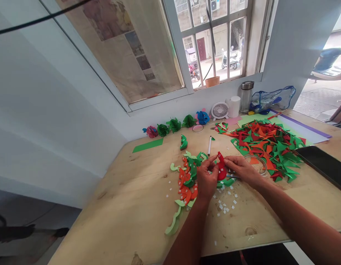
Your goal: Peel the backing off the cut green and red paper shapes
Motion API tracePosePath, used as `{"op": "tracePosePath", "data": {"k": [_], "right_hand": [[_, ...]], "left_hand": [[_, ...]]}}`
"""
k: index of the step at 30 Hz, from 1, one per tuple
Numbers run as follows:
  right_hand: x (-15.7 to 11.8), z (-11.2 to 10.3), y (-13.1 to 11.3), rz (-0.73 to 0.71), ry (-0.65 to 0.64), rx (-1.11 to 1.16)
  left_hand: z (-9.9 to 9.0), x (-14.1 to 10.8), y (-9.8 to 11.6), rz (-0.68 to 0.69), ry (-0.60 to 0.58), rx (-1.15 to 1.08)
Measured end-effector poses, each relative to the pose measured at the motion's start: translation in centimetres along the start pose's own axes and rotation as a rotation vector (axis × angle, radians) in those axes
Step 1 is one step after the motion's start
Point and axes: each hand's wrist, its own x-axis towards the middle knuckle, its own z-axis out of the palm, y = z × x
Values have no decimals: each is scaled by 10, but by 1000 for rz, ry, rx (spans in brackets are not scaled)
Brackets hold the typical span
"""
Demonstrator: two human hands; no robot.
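Note:
Between my two hands is a red curved paper cutout [222, 172] with small white squares on it. The fingers of my left hand [207, 176] pinch its left edge. My right hand [239, 167] has its fingertips closed on the upper right edge of the same cutout. Left of my hands lie orange paper cutouts [184, 180], with green cutouts [191, 171] and pale green curved strips [174, 222] around them. Many of these pieces also bear white squares. Loose white paper squares [224, 208] are scattered on the wood just below my hands.
A heap of red, orange and green scraps [269, 143] covers the right side of the wooden table [123, 209]. A phone [323, 165] lies at the right edge. A white pen [209, 145], paper flowers [174, 125], a small fan [220, 110] and a glass bottle [246, 97] are toward the wall.

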Motion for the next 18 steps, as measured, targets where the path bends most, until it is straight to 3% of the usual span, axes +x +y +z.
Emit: {"op": "tracePosePath", "data": {"k": [11,18], "right_hand": [[-1,-1,-2,-68,24,-90],[3,-4,11,-101,6,-186]], "left_hand": [[0,1,3,1,27,5],[1,1,2,-25,14,-36]]}}
